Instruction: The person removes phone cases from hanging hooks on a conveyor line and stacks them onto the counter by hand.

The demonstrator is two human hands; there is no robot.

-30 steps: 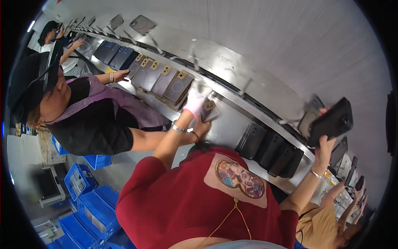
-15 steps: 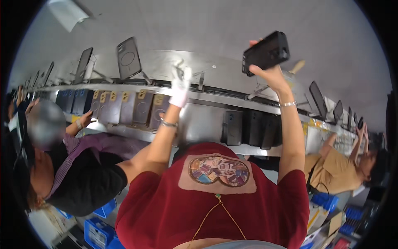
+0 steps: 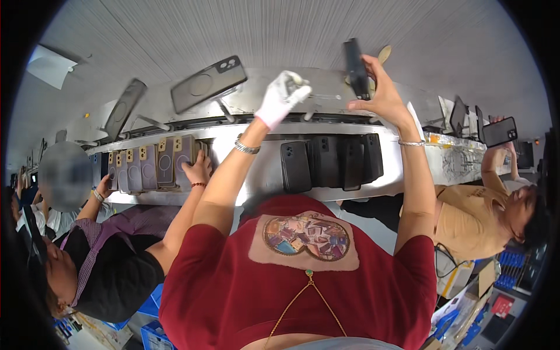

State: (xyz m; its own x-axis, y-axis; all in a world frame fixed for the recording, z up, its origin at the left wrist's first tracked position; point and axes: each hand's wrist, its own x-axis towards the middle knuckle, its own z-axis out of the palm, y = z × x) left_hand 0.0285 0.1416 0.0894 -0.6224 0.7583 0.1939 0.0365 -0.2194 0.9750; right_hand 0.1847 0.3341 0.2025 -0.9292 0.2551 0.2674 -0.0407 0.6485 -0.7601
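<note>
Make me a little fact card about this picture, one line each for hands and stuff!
Left hand: white-gloved, near the dark rail; grip unclear
Right hand: bare, holding a black phone case
Metal bench: black cases in a row
Left neighbour: a co-worker's hand touching purplish cases
Right neighbour: a person in tan

"How many piles of black phone cases [image 3: 326, 166] lie before you?"
"Four."
"White gloves [image 3: 273, 109] on you?"
"One, covering your left hand [image 3: 284, 95]."
"And your necklace's [image 3: 293, 301] pendants?"
"One green pendant [image 3: 309, 273]."
</note>
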